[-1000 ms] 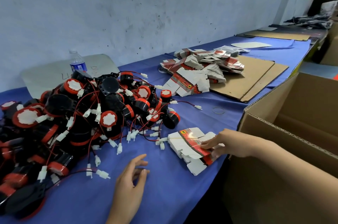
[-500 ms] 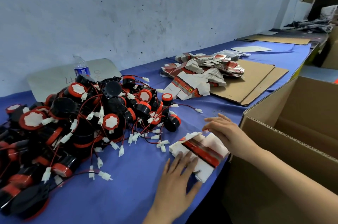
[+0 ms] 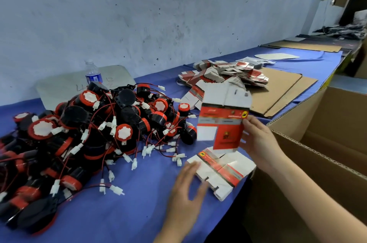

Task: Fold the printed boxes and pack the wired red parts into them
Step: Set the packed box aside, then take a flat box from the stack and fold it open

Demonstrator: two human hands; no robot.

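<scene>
**Cardboard blank in hand, no box folded yet**

One flat printed box [image 3: 222, 121] is up off the table, held upright in front of the heap with its red panels showing, not yet folded. The right hand [image 3: 258, 143] pinches its right edge, thumb on the printed face and fingers behind. Below it a small stack of flat boxes [image 3: 224, 171] lies at the near table edge. The left hand [image 3: 188, 185], blurred, is at that stack's left end with fingers spread wide and holding nothing; I cannot tell whether it touches. The wired red parts [image 3: 89, 133] lie in a tangled heap to the left, none boxed. A bigger pile of flat boxes [image 3: 224, 74] waits farther along the blue cloth [image 3: 129, 213], partly on cardboard sheets [image 3: 284, 88]. The brown carton [image 3: 337, 115] stands open at the right. By my reckoning nearly everything remains: no folded box shows anywhere, so folding this one comes first.
</scene>
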